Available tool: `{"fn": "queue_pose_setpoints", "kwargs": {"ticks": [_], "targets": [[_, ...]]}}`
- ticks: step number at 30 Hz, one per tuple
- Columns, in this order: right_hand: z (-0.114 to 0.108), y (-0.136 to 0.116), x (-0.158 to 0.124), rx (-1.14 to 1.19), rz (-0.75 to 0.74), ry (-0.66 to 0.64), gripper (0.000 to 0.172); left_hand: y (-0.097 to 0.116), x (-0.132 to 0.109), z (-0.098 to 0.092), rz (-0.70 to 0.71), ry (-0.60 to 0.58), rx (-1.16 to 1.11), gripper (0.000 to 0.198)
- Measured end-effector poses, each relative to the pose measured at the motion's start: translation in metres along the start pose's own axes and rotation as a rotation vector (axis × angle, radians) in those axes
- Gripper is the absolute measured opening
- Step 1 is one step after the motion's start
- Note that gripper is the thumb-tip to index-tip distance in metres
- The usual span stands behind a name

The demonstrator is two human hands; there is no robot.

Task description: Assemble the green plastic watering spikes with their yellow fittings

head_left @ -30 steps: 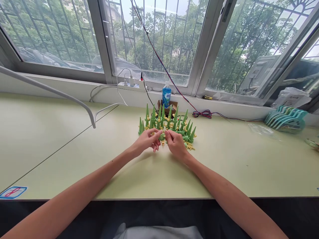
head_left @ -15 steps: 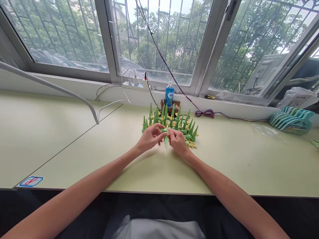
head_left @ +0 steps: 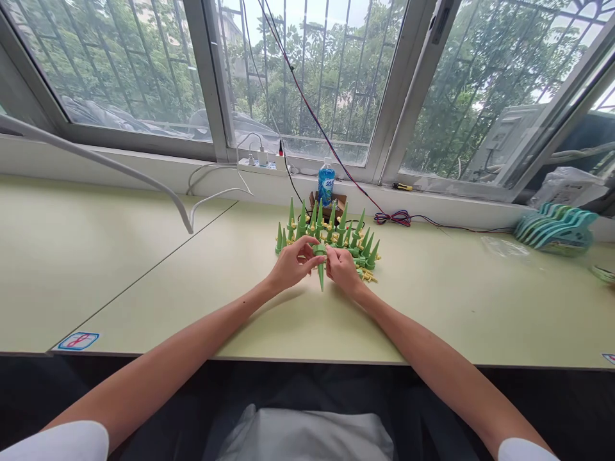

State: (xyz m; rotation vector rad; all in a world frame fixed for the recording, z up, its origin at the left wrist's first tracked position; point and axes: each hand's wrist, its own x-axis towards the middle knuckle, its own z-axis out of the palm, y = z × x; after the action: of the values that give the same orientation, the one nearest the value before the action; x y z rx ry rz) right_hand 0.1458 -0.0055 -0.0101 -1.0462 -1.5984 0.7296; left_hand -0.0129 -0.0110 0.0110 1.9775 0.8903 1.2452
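Between my two hands is a green plant watering spike (head_left: 321, 276), its pointed end downward above the table. My left hand (head_left: 291, 264) grips its wide collar between thumb and fingers. On the other side, my right hand (head_left: 342, 267) is closed in a pinch at the collar, where a bit of yellow valve (head_left: 325, 257) shows; the fingers hide most of it. Just behind my hands stand several more green watering spikes (head_left: 342, 221), points up, with yellow valves on many. Loose yellow valves (head_left: 369, 276) lie right of my right hand.
A blue-labelled bottle (head_left: 326, 184) and a brown cardboard box (head_left: 340, 203) are behind the spikes. A coiled red-and-blue cable (head_left: 394, 218) lies near the wall. Teal hangers (head_left: 555, 230) sit at the far right, and a white cable (head_left: 216, 195) crosses at left.
My hands stay at the spike with nearly the same grip, and the spike shows more sharply. The camera view has shifted slightly, bringing white sleeves into sight.
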Motion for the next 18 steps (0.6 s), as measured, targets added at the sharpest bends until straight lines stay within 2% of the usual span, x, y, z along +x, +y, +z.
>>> {"fn": "queue_pose_setpoints", "kwargs": {"ticks": [13, 18], "targets": [[-0.0005, 0.0015, 0.0036, -0.024, 0.008, 0.002, 0.053, -0.0099, 0.003, 0.0013, 0.039, -0.006, 0.069, 0.034], [-0.0023, 0.0015, 0.0027, -0.063, -0.039, -0.001, 0.056, -0.0083, 0.0031, 0.0016, 0.058, 0.003, 0.129, 0.032]]}}
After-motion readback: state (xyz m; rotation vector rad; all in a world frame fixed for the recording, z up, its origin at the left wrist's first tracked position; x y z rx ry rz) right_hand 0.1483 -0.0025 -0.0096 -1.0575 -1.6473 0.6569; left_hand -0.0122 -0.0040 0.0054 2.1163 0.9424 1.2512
